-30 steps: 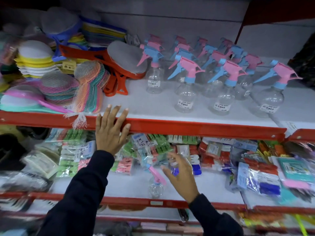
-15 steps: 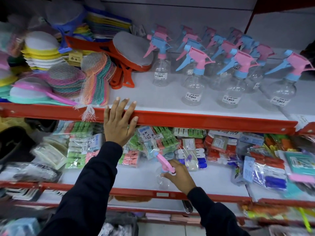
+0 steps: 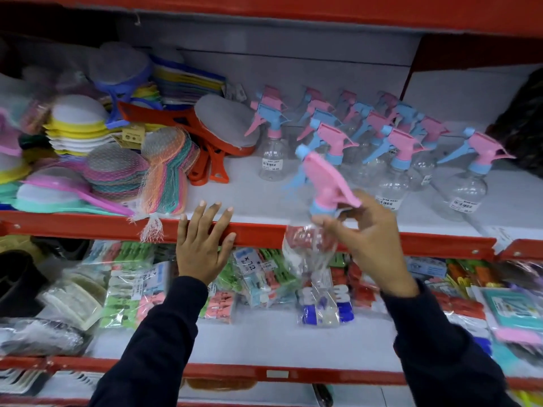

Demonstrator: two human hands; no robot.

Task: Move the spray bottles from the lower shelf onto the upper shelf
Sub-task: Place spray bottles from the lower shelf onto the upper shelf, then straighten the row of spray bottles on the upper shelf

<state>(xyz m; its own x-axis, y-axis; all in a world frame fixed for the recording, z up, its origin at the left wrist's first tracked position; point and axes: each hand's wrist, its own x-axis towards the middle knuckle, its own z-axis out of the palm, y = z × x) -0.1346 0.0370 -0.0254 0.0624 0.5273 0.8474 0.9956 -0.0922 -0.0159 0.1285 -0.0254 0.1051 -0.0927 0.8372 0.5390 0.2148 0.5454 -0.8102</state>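
Note:
My right hand [image 3: 371,239] grips a clear spray bottle [image 3: 313,245] with a pink head and blue trigger by its neck. The bottle hangs tilted in front of the red front edge of the upper shelf [image 3: 264,198]. Several matching pink-and-blue spray bottles [image 3: 390,160] stand on the right half of that upper shelf. My left hand [image 3: 202,245] lies flat with spread fingers on the red shelf edge, left of the held bottle. The lower shelf [image 3: 264,339] shows a bare white strip at its front.
Netted scrubbers [image 3: 164,168], sponges [image 3: 76,127] and red-handled brushes [image 3: 211,133] crowd the left of the upper shelf. Bagged clothes pegs [image 3: 264,277] and other packets [image 3: 511,306] line the back of the lower shelf. Another red shelf edge [image 3: 293,13] runs overhead.
My right hand closed on the bottle on the lower shelf and lifted it up to the level of the upper shelf's edge. The left hand stayed on the edge.

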